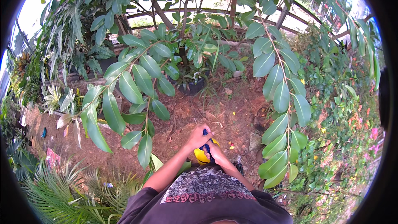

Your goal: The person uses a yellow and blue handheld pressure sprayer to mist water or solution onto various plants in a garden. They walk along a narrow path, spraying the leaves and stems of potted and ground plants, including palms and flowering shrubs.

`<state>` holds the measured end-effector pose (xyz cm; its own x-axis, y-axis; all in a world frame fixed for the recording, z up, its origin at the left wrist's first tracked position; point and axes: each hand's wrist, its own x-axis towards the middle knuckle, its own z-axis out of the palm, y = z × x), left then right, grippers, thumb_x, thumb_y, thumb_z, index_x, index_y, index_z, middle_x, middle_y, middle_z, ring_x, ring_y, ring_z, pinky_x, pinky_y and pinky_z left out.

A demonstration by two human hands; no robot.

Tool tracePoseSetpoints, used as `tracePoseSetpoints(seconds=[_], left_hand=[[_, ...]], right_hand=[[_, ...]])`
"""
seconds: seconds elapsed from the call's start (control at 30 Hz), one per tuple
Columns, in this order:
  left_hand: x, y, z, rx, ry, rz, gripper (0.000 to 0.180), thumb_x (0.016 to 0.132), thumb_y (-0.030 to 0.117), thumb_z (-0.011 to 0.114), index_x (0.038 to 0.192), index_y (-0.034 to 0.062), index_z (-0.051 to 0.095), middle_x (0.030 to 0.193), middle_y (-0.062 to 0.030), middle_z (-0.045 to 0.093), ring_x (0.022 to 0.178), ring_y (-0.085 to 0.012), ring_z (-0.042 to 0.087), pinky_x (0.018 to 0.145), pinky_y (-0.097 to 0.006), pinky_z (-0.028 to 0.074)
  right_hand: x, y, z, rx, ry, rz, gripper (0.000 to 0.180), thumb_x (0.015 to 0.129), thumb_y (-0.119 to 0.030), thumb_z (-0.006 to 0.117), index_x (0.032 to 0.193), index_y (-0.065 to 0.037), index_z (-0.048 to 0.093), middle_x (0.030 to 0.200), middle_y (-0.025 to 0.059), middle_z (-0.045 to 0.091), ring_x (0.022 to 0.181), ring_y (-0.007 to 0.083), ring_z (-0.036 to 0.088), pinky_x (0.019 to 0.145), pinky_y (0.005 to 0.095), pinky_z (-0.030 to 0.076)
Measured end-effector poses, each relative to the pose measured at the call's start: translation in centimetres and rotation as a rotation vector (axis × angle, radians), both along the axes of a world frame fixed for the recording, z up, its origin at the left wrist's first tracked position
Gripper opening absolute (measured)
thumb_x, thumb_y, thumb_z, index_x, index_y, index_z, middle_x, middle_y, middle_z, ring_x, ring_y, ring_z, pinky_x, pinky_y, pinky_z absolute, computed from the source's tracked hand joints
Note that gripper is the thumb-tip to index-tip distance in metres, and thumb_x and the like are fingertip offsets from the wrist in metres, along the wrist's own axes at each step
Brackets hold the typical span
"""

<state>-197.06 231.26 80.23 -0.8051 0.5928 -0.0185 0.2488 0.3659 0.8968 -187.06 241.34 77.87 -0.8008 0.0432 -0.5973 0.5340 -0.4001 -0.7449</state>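
In front of my waist I hold a pump sprayer with a rounded yellow body and a dark blue top. My left hand is closed at the blue upper part, its fingers partly hidden. Closer to my body, my right hand wraps round the blue handle. Both hands cover much of the sprayer, and its nozzle cannot be made out clearly. Long leafy branches hang to the left of my hands, and another leafy branch droops on the right.
Beyond my hands, a dark plant pot stands on reddish soil. A curved railing runs behind the shrubs. Spiky palm fronds spread at the lower left. Dense low plants fill the right side. A pink wrapper-like scrap lies left.
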Motion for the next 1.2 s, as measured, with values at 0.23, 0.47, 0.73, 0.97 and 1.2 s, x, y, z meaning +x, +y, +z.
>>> tracePoseSetpoints(seconds=[0.23, 0.47, 0.73, 0.97, 1.2], left_hand=[[0.1, 1.3, 0.0, -0.019, 0.022, -0.085, 0.024, 0.082, 0.026, 0.072, 0.091, 0.0055, 0.063, 0.095, -0.0147, 0.058, 0.094, -0.0293, 0.057, 0.085, -0.039, 0.046], [0.0, 2.1, 0.4, -0.024, -0.057, -0.13, 0.024, 0.082, 0.025, 0.071, 0.095, 0.0067, 0.063, 0.099, -0.0152, 0.058, 0.098, -0.031, 0.056, 0.088, -0.039, 0.045], [0.4, 2.1, 0.5, 0.032, 0.008, -0.154, 0.021, 0.082, 0.024, 0.071, 0.09, 0.0058, 0.063, 0.096, -0.0154, 0.057, 0.097, -0.0304, 0.056, 0.086, -0.039, 0.046], [-0.2, 1.2, 0.6, 0.012, -0.018, -0.125, 0.023, 0.083, 0.026, 0.072, 0.087, 0.0051, 0.063, 0.089, -0.0132, 0.057, 0.084, -0.0285, 0.059, 0.076, -0.039, 0.047], [0.4, 1.8, 1.3, 0.004, 0.022, -0.108, 0.025, 0.082, 0.028, 0.072, 0.086, 0.0048, 0.064, 0.087, -0.0124, 0.057, 0.082, -0.0276, 0.059, 0.074, -0.038, 0.047]], right_hand=[[0.9, -0.4, -2.0, -0.002, 0.037, -0.122, 0.047, 0.099, -0.05, 0.042, 0.078, -0.009, 0.051, 0.057, -0.0018, 0.045, 0.045, 0.0101, 0.043, 0.042, 0.0251, 0.034], [0.9, 0.0, -2.1, -0.072, 0.076, -0.176, 0.042, 0.098, -0.044, 0.044, 0.074, -0.01, 0.051, 0.058, -0.0008, 0.046, 0.046, 0.0095, 0.044, 0.044, 0.0248, 0.033], [1.3, -0.9, -1.6, -0.012, 0.097, -0.253, 0.044, 0.098, -0.044, 0.044, 0.076, -0.008, 0.053, 0.058, 0.0003, 0.048, 0.047, 0.0104, 0.046, 0.045, 0.0256, 0.034], [1.0, 0.0, -0.5, 0.023, 0.064, -0.103, 0.043, 0.098, -0.041, 0.044, 0.075, -0.007, 0.054, 0.058, 0.0009, 0.048, 0.047, 0.0112, 0.046, 0.046, 0.0263, 0.035], [1.4, -0.1, -1.0, 0.031, 0.08, -0.136, 0.044, 0.098, -0.042, 0.043, 0.074, -0.006, 0.054, 0.056, 0.0016, 0.048, 0.047, 0.012, 0.047, 0.047, 0.0267, 0.035]])
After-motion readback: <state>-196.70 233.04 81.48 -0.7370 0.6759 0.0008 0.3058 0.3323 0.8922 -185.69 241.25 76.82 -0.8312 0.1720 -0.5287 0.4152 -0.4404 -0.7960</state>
